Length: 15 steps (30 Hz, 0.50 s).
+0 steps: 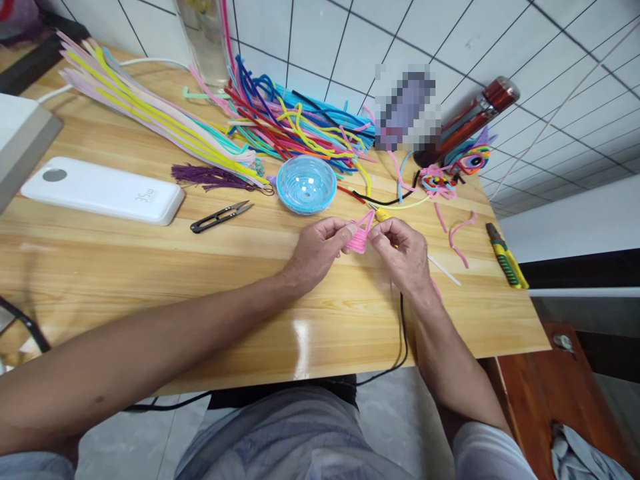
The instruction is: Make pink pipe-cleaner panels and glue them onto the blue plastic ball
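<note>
Far left of the fingers, the white power bank [103, 190] bears grey lettering, too small and skewed to read surely. Left thumb and fingers [345, 235] pinch the left side of the coiled pink chenille stem [357, 241]; right fingertips [376, 235] pinch its right edge. It should feel light, fuzzy and bendable, easily crushed, so best held by its wound sides. Beyond the right fingers, the green-and-yellow-handled cutter [507, 259] shows no readable brand.

Saw white wall tiles [310, 40] gridded in black at twelve o'clock; noted a dark red flask [467, 127] at two, green-and-yellow pliers [506, 259] and a pink wound piece [357, 241] at three, a purple tassel [213, 177] at ten.
</note>
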Motion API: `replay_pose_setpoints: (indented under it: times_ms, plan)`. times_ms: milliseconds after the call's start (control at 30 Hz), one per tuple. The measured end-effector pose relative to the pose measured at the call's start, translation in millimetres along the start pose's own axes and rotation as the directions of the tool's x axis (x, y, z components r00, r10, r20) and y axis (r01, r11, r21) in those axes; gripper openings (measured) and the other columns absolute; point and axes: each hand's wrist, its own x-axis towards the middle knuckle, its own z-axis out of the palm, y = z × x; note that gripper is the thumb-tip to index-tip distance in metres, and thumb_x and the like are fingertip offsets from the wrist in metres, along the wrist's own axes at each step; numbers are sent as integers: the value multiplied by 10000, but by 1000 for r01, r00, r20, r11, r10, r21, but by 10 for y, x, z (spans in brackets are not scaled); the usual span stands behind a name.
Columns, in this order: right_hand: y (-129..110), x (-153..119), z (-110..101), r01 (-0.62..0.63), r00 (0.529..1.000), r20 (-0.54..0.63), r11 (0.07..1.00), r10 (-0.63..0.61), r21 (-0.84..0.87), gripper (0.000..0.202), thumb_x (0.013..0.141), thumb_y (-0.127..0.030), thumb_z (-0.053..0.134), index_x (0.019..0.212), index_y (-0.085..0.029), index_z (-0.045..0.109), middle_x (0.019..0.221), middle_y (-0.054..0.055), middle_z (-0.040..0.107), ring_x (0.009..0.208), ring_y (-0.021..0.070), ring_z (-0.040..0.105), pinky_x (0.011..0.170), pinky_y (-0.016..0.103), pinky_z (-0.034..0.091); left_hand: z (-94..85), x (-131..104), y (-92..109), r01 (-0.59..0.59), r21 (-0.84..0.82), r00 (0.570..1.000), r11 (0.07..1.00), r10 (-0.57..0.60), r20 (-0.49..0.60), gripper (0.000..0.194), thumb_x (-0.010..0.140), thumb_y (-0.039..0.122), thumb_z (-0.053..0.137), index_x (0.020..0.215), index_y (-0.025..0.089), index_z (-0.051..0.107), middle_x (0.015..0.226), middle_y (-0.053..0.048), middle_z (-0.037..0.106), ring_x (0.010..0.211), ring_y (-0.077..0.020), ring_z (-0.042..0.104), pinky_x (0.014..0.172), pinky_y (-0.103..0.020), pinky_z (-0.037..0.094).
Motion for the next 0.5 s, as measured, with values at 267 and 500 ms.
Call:
replay_pose_setpoints:
  times_ms: [267, 500]
  plan:
    - [12, 3, 14, -69, 997, 26, 997, 68, 39, 142, 830, -326, 642, 738, -221, 663, 684, -18, 618, 610, 136, 472, 618, 308, 371, -10, 2, 19, 12, -13, 1000, 1000, -11, 15, 277, 846, 455, 758, 799, 184, 731, 690, 5, 669, 633, -121, 548, 627, -268, 447]
    - [22, -4, 45, -117, 993, -2, 990, 118, 77, 158, 825, -362, 654, 745, -226, 640, 671, -26, 594, 612, 136, 451, 615, 296, 367, 14, -21, 17, 0, -100, 994, 995, 10, 105, 404, 742, 515, 880, 909, 175, 741, 830, -24, 746, 705, -126, 588, 659, -269, 445]
